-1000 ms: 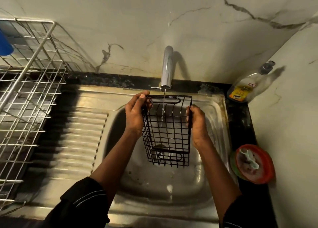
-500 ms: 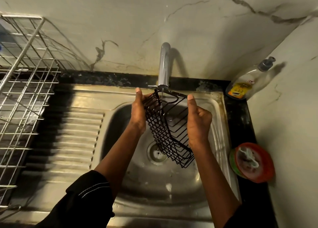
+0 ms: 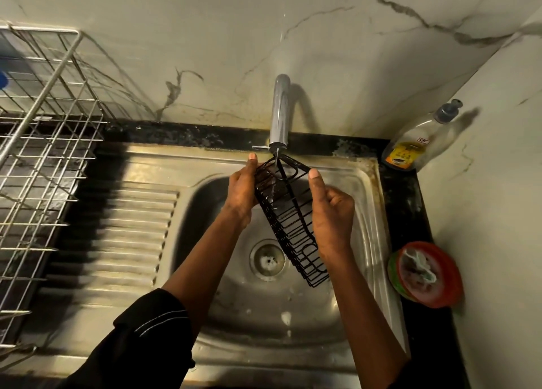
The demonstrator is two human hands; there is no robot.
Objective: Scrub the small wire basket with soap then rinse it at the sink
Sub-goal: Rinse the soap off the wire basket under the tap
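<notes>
Small wire basket (image 3: 289,221) first, from the fingers out: the left hand's (image 3: 242,192) fingers (image 3: 252,161) curl round its upper left side. The right hand's (image 3: 331,212) thumb (image 3: 315,177) lies straight up along the right side while the other fingers fold in toward the palm. How they meet the wire behind is hidden, but both hands hold it.

Held so, the small wire basket hangs tilted in the air over the sink (image 3: 363,212) bowl, touching nothing else. Its top end sits just under the tap (image 3: 280,115) at the sink's back edge, and its lower end slopes down toward the bowl's right side, just beside the drain (image 3: 267,261). A thin stream of water (image 3: 275,158) falls onto the top end.

Further out, a soap bottle (image 3: 416,145) leans in the counter's back right corner. A red dish (image 3: 434,294) with a scrubber in it sits at the counter's right edge. A wire dish rack (image 3: 44,153) stands at the left, beyond the ribbed drainboard (image 3: 132,227).

No suds show on the black wire, so the scrubbing looks done and the rinse is in hand. Likely left: turning the lower end and far side under the stream, then shaking it dry.
</notes>
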